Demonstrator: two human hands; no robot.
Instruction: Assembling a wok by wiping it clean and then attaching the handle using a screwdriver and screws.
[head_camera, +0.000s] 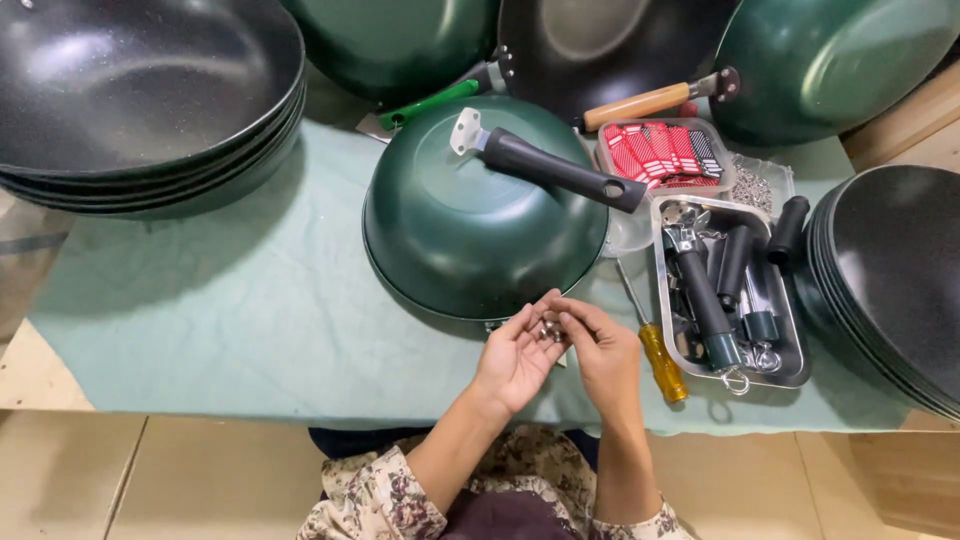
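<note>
Small metal fittings (549, 330), between both hands' fingertips (528, 322)

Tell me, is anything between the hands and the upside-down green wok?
Nothing visible. The left hand and right hand meet over small metal screws, right at the near rim of the upside-down green wok. The yellow-handled screwdriver lies off to the right, out of the way.

The scene is bright and evenly lit from above. Soft white glare lies on the black woks (130, 80) and on the overturned green wok (470, 230). Shadows on the table (250, 300) are soft. The picture is sharp, with straight lines bending slightly near the edges.
</note>
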